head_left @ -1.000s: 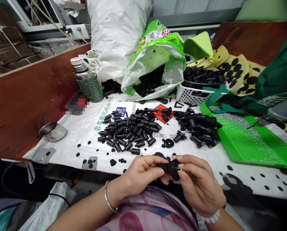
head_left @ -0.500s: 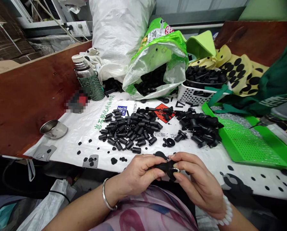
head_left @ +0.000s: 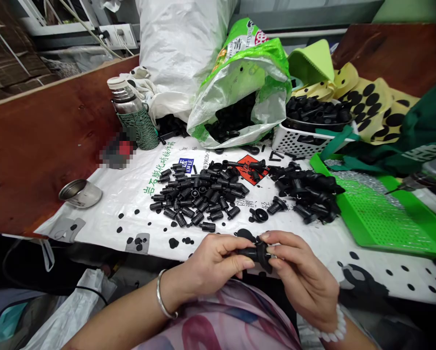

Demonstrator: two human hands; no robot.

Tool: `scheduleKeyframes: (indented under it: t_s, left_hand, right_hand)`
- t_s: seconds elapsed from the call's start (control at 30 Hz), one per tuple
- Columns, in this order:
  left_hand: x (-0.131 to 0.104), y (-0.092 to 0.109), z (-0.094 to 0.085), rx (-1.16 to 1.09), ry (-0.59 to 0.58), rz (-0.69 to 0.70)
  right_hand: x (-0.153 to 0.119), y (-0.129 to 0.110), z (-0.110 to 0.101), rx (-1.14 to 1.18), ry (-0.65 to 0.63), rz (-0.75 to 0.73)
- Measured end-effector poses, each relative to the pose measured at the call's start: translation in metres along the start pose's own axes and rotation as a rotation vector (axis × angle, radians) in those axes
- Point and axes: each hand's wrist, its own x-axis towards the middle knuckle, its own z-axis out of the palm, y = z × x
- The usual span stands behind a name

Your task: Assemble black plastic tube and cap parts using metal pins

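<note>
A black flanged plastic part (head_left: pixel 261 255) is held between both hands at the front edge of the worktop. My left hand (head_left: pixel 215 258) is closed on its narrower stem, thumb and fingers pinching it. My right hand (head_left: pixel 301 276) pinches the flange side with its fingertips, where a small shiny bit shows. Beyond the hands lies a pile of small black ribbed caps (head_left: pixel 199 192). To its right is a heap of larger black flanged parts (head_left: pixel 309 192). One loose flanged part (head_left: pixel 276 206) and a black ring (head_left: pixel 259 215) sit nearest my fingers.
A green tray (head_left: pixel 378 214) holding thin silvery pieces is at right, beside a white basket (head_left: pixel 294 139) of black parts. A green-and-white bag (head_left: pixel 272 68) stands open behind. At left are a steel cup (head_left: pixel 81 193) and a bottle (head_left: pixel 136 124). White sheeting (head_left: pixel 108 209) covers the worktop.
The flanged part has turned slightly in my fingers, so its stem and flange show more side-on. Both hands stay gripped on it. The camera view has shifted a little.
</note>
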Motion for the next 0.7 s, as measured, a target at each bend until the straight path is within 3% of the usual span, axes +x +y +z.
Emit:
scheduleKeyframes:
  t_s: [0.1, 0.3, 0.53, 0.7]
  left_hand:
    - [0.000, -0.005, 0.001, -0.220, 0.008, -0.136]
    - [-0.001, -0.009, -0.001, -0.107, 0.131, 0.012]
    - [-0.008, -0.016, -0.005, -0.173, 0.124, -0.044]
    - [-0.009, -0.014, -0.005, -0.145, 0.130, 0.006]
  right_hand:
    - [0.005, -0.001, -0.004, -0.062, -0.045, -0.001]
    - [0.024, -0.014, -0.005, -0.108, -0.104, 0.065]
    - [0.032, -0.018, -0.001, -0.039, -0.184, -0.022]
    - [0.037, -0.018, -0.005, -0.008, -0.266, -0.073]
